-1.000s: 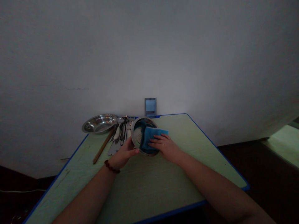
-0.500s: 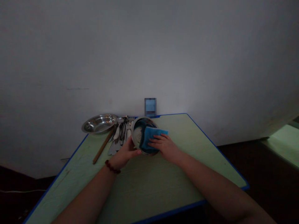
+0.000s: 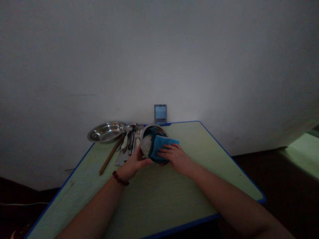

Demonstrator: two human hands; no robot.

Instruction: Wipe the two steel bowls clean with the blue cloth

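A shiny metal bowl (image 3: 147, 146) is tilted so that its inside faces me. My left hand (image 3: 134, 163) grips it at the lower left, thumb along the near rim and the other fingers mostly hidden behind it. A folded blue cloth (image 3: 158, 146) lies partly inside the bowl and over its right rim. My right hand (image 3: 175, 156) holds this cloth against the bowl, with fingers laid across the blue fabric and the thumb hidden. Just left of the bowl is a pile of metal cutlery (image 3: 128, 142), with forks and knives among it.
An oval metal dish (image 3: 108, 132) sits at the table's back left corner. Wooden chopsticks (image 3: 109, 157) lie beside the cutlery. A small pixelated upright panel (image 3: 160, 114) stands at the back, against the wall (image 3: 159, 59). The pale green table (image 3: 159, 199) has a blue edge.
Almost nothing differs. Both hands, the bowl and the blue cloth keep nearly the same place, with only a very slight shift of the bowl.
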